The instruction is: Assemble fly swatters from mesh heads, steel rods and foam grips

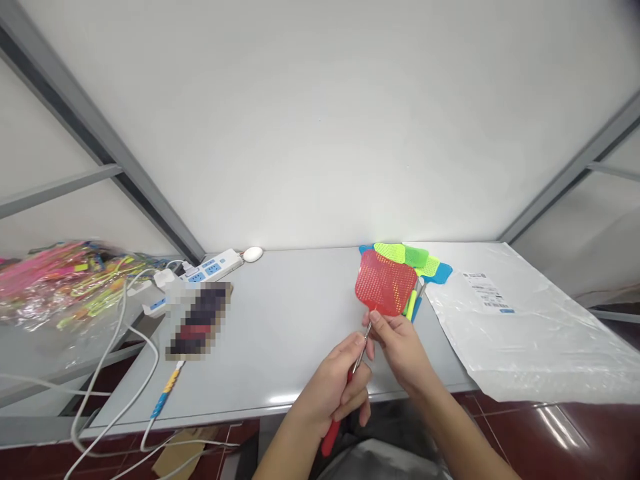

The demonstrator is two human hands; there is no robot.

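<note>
A red fly swatter (pixel 384 280) with a perforated head and a thin metal shaft is held in front of me, tilted with its head away from me. My left hand (pixel 336 383) is wrapped round the metal shaft and the top of the red handle. My right hand (pixel 400 343) pinches the shaft right below the swatter's head. Behind the red head, several blue, yellow and green fly swatters (pixel 434 268) lie in an overlapping pile on the table, their handles partly hidden by it.
A white plastic mailer bag (pixel 515 327) with a label covers the table's right end. On the left are a power strip (pixel 220 267), a small white oval object (pixel 253 254), a pixelated object (pixel 200 320) and cables (pixel 115 333). Bagged colourful goods (pixel 70 287) sit beyond the left edge.
</note>
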